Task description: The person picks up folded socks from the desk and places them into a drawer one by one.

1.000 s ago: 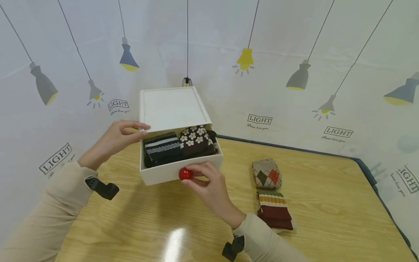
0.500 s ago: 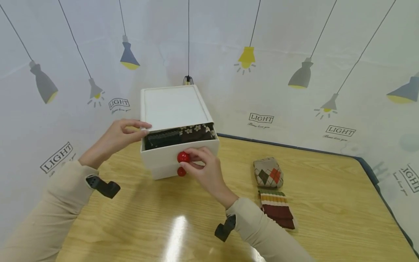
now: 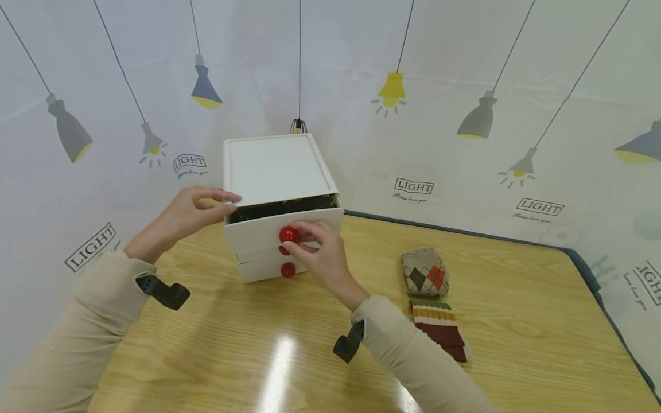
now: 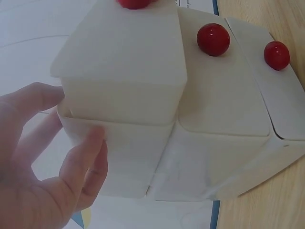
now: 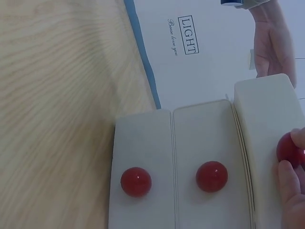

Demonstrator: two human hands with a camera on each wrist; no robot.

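A white drawer cabinet (image 3: 276,166) has round red knobs on its drawers. My right hand (image 3: 322,249) pinches the knob (image 3: 288,234) of the top drawer (image 3: 258,232) between thumb and fingers. That drawer sticks out slightly. Only a narrow strip of dark folded socks (image 3: 284,207) shows in its gap. At the cabinet's upper front left corner, my left hand (image 3: 198,206) holds the edge, with fingers on the top and the thumb by the side. In the left wrist view, a fingertip (image 4: 97,136) presses the cabinet's wall, just behind the protruding drawer.
Lower drawers sit flush, with a middle knob (image 5: 211,176) and a bottom knob (image 5: 136,182). On the wooden table (image 3: 516,321) to the right lie a folded argyle sock (image 3: 424,272) and a folded striped sock (image 3: 439,330). A printed backdrop (image 3: 465,57) hangs behind.
The top drawer has slid inward with my right hand on its knob, covering most of the black striped and flowered socks. The lower knobs have come into view. My left hand stays put.
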